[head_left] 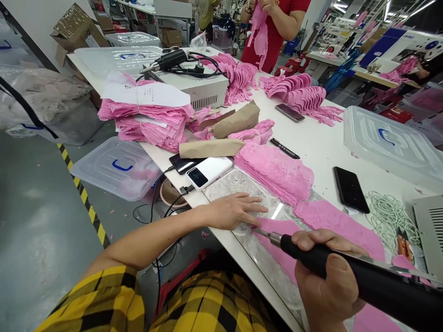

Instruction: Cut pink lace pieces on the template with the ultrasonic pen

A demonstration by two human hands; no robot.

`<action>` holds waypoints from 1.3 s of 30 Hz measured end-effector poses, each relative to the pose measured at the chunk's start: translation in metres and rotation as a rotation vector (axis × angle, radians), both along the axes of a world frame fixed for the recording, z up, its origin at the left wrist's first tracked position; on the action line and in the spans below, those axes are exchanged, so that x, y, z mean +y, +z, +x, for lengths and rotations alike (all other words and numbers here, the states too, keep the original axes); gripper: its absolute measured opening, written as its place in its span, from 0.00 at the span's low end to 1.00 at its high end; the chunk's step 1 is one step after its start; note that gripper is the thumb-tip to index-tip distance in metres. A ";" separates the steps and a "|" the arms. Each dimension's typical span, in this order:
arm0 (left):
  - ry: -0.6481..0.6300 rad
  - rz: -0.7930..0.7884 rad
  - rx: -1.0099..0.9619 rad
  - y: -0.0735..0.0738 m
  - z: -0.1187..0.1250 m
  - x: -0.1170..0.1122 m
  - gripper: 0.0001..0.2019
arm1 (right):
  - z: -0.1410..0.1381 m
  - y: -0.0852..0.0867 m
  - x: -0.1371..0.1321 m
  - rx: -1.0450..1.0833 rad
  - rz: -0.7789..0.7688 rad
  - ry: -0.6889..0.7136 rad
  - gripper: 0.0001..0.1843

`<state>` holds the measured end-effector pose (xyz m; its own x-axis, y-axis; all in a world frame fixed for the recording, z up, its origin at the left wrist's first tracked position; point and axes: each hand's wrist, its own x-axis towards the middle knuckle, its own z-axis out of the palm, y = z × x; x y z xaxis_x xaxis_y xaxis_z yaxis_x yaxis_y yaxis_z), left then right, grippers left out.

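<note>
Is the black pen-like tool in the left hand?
No: the right hand grips the tool, while the left hand lies palm down near its tip.

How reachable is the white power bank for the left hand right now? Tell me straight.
Probably yes: the left hand rests close to the white power bank, nothing visible stands between them, and the power bank's top looks largely uncovered.
</note>
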<state>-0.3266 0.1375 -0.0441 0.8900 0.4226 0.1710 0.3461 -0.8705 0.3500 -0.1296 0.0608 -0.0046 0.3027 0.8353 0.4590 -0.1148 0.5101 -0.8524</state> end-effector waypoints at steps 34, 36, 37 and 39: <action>0.074 0.129 -0.206 -0.017 -0.003 0.001 0.25 | 0.002 -0.005 0.018 0.058 0.007 -0.117 0.07; 0.070 0.127 -0.207 -0.017 -0.004 0.001 0.25 | 0.002 -0.006 0.018 0.047 0.011 -0.108 0.06; 0.066 0.127 -0.208 -0.017 -0.004 0.001 0.25 | 0.001 -0.007 0.018 0.043 0.012 -0.106 0.06; 0.065 0.129 -0.213 -0.016 -0.004 0.001 0.25 | 0.000 -0.007 0.018 0.036 0.011 -0.103 0.06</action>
